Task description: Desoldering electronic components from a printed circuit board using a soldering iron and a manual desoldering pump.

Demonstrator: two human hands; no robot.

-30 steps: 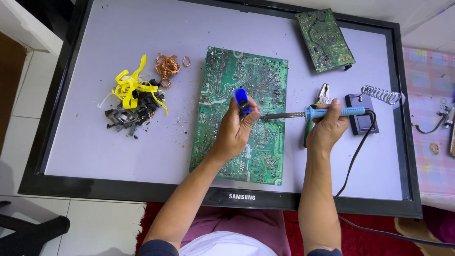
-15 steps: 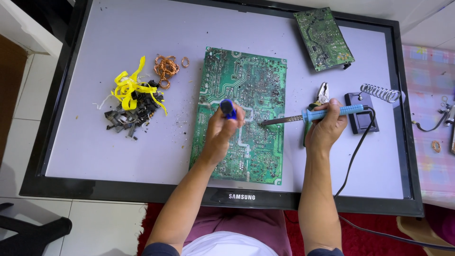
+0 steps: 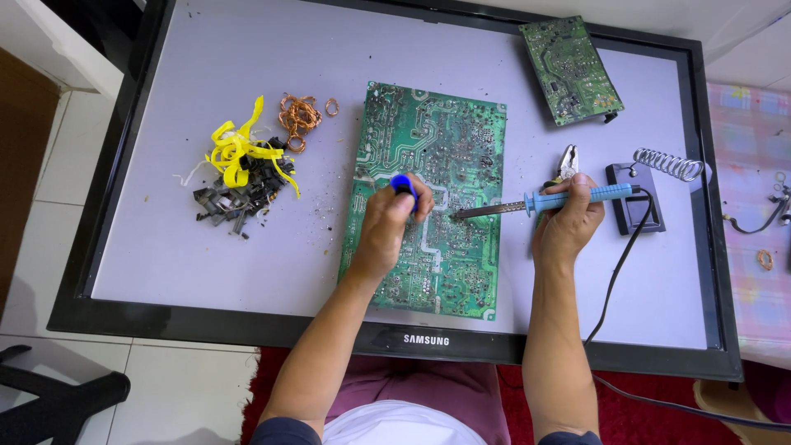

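Two bare hands work over a flat television panel (image 3: pixel 206 272) that lies face up and serves as the bench, its pale matte face framed by a glossy black bezel. The panel rests on white floor tiles, with a red rug (image 3: pixel 659 416) at the near edge and a checked pastel cloth (image 3: pixel 754 247) to the right.

A large green circuit board (image 3: pixel 437 165) lies solder side up in the middle of the panel, rectangular, its surface crowded with shiny traces and dull solder dots. The left hand (image 3: pixel 387 231) rests on the board, clenched around a blue-handled tool (image 3: pixel 404 185) whose rounded end sticks out above the fingers. The right hand (image 3: pixel 568 227) is closed around the light blue handle of a soldering iron (image 3: pixel 544 200); its dark metal shaft reaches left, with the tip on the board near the centre. A black cord (image 3: pixel 614 280) trails from the handle toward the near right corner.

Beside the right hand stand a black stand with a coiled wire holder (image 3: pixel 638 194) and small pliers (image 3: pixel 567 161). A smaller green board (image 3: pixel 570 70) lies tilted at the far right. To the left sit loops of copper wire (image 3: pixel 298 115), curled yellow strips (image 3: pixel 239 152) and a heap of dark scrap pieces (image 3: pixel 231 202).
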